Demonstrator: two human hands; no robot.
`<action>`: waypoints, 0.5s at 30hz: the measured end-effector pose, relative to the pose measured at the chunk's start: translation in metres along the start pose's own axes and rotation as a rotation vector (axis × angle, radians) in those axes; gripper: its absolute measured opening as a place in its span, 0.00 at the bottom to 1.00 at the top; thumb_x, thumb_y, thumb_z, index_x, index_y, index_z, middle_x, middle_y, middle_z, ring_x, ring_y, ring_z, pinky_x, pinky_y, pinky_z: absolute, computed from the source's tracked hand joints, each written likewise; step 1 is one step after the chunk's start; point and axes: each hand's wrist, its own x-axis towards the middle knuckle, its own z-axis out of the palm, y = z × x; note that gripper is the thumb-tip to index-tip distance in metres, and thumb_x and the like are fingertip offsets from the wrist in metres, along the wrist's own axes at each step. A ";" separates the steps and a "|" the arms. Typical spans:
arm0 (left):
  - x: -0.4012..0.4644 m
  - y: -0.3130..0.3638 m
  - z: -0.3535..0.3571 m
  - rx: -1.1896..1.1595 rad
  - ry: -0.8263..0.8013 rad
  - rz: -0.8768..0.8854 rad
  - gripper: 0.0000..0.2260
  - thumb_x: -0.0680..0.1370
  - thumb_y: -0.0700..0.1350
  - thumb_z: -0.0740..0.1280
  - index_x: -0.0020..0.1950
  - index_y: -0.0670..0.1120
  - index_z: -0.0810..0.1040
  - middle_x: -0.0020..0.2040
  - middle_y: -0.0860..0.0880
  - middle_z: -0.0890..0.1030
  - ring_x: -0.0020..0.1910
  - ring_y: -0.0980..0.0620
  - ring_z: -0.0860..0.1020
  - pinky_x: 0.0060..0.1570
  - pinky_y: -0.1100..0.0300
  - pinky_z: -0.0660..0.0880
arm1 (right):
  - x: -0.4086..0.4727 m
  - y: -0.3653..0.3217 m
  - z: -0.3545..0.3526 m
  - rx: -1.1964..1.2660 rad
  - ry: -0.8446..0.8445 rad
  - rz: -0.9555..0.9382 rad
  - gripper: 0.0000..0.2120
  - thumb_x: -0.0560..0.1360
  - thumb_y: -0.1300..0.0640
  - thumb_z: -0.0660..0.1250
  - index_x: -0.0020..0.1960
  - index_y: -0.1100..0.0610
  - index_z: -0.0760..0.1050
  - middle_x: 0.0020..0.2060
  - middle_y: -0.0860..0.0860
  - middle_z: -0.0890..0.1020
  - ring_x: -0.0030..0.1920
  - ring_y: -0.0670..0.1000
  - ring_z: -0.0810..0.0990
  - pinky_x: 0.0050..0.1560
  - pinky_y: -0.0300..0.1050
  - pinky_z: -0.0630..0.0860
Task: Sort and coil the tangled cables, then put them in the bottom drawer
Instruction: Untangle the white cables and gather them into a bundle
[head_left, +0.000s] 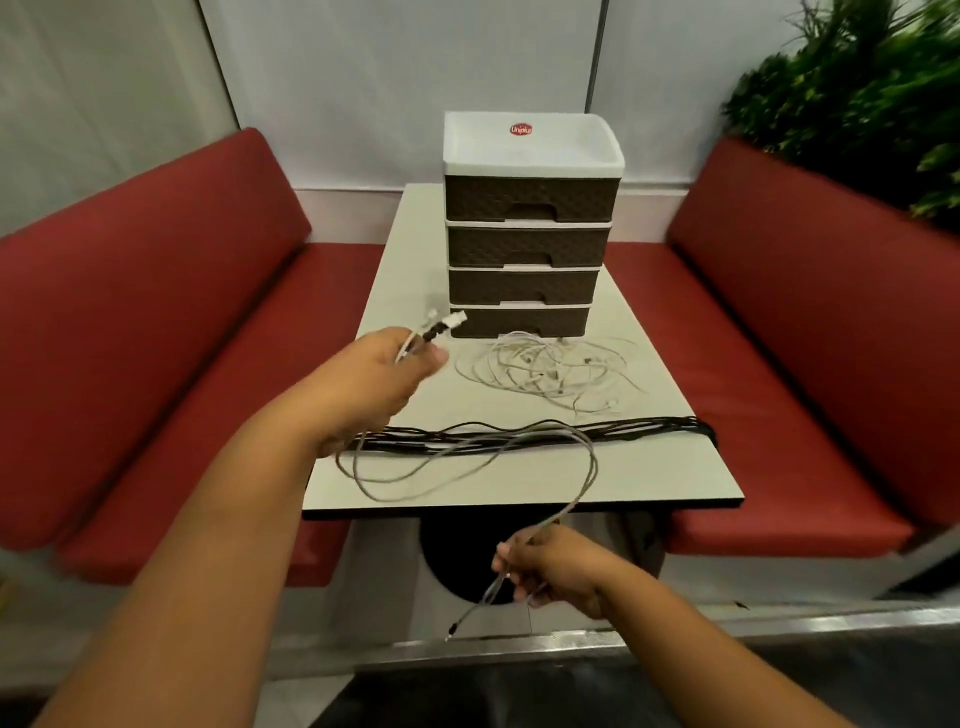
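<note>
Pale table (649, 467) – red benches (156, 312) either side, plant (857, 93) behind.

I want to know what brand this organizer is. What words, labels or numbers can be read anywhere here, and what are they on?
"Unipka", as best it reads: white script on a red oval sticker on the white top tray of the drawer unit; the last letters are blurred, so the spelling is unsure.
No other text shows: none on the drawer fronts, cables, table or benches.

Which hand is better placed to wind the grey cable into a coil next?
Probably right hand: it grips the grey cable near its free end, while left hand holds the plug end up as an anchor.
</note>
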 end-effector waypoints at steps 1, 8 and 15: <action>-0.003 0.004 0.000 -0.182 0.017 0.014 0.11 0.82 0.53 0.60 0.48 0.46 0.74 0.28 0.54 0.62 0.23 0.57 0.58 0.22 0.65 0.55 | 0.001 0.009 0.000 -0.010 0.017 0.026 0.10 0.80 0.52 0.62 0.49 0.56 0.80 0.37 0.51 0.79 0.36 0.48 0.79 0.37 0.40 0.75; -0.020 0.034 0.001 -0.719 -0.005 0.175 0.14 0.83 0.54 0.55 0.44 0.49 0.73 0.28 0.53 0.58 0.24 0.58 0.53 0.24 0.65 0.48 | 0.003 0.042 -0.010 -0.358 0.237 0.223 0.23 0.78 0.68 0.57 0.71 0.56 0.63 0.54 0.56 0.74 0.42 0.51 0.79 0.40 0.42 0.76; -0.012 0.043 0.051 -0.803 -0.135 0.168 0.13 0.84 0.53 0.54 0.57 0.47 0.74 0.28 0.53 0.59 0.24 0.58 0.54 0.22 0.66 0.52 | -0.056 -0.073 0.019 0.007 0.347 -0.528 0.17 0.81 0.44 0.56 0.63 0.48 0.76 0.56 0.45 0.82 0.59 0.41 0.78 0.62 0.38 0.73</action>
